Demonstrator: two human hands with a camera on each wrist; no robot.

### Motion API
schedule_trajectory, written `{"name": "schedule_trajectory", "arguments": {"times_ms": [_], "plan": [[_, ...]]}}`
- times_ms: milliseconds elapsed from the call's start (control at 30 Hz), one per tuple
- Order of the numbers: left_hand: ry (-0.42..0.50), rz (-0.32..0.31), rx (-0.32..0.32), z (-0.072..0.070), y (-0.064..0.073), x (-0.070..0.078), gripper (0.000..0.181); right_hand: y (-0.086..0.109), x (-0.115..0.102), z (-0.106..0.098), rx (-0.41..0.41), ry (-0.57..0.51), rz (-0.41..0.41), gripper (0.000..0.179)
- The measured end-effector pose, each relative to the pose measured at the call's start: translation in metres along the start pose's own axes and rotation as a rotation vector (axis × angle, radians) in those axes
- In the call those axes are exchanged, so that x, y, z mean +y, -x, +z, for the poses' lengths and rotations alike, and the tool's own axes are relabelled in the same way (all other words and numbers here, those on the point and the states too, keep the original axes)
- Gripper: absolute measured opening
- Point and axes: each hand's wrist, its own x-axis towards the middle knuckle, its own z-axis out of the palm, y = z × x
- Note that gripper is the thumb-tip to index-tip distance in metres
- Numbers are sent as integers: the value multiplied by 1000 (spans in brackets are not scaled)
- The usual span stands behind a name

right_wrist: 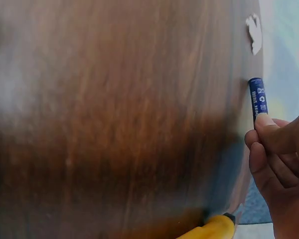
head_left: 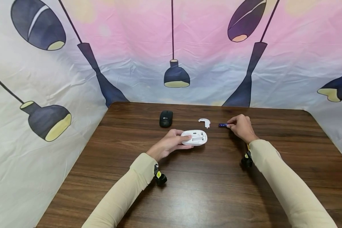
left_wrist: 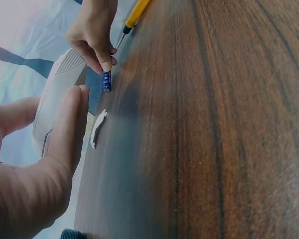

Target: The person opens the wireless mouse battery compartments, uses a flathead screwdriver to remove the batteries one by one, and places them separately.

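My left hand (head_left: 171,142) grips a white computer mouse (head_left: 199,142), underside up, with the thumb over its bottom face. The mouse's battery compartment shows uncovered. In the left wrist view the mouse (left_wrist: 57,99) appears edge-on between thumb and fingers. Further right, my right hand (head_left: 243,128) pinches one end of a blue battery (head_left: 223,125) between thumb and fingertips. The right wrist view shows white print on this battery (right_wrist: 259,97). Between the hands, beyond the mouse, lies the white battery cover (head_left: 205,122).
A black computer mouse (head_left: 166,118) sits at the back of the brown wooden table (head_left: 193,190), left of the cover. Near my right wrist lies a screwdriver with a yellow handle (left_wrist: 137,14), mostly hidden in the head view. A printed cloth (head_left: 142,76) hangs behind the table.
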Motion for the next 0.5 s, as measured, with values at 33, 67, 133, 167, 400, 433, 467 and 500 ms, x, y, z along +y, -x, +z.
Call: {"name": "schedule_trajectory", "arguments": {"times_ms": [33,67,133,167,400,433,467,500], "plan": [[-3,-1,-2,0,0,0,34,-1,1,0,-8,6,3,17],[-6,-2,-5,0,1,0,34,-2,1,0,-14,12,5,17],[-9,-1,-7,0,2,1,34,-3,3,1,-19,27,8,17],[-9,-2,-7,0,3,2,34,-4,3,1,-22,32,10,17],[-13,0,2,-1,4,3,35,-5,3,3,-27,53,8,16],[-13,-2,4,-1,4,3,35,-5,3,3,-29,54,10,16],[-14,-3,6,-1,4,3,35,-5,3,3,-29,55,12,16],[-15,-4,6,-1,4,3,35,-5,3,3,-30,55,15,16]]}}
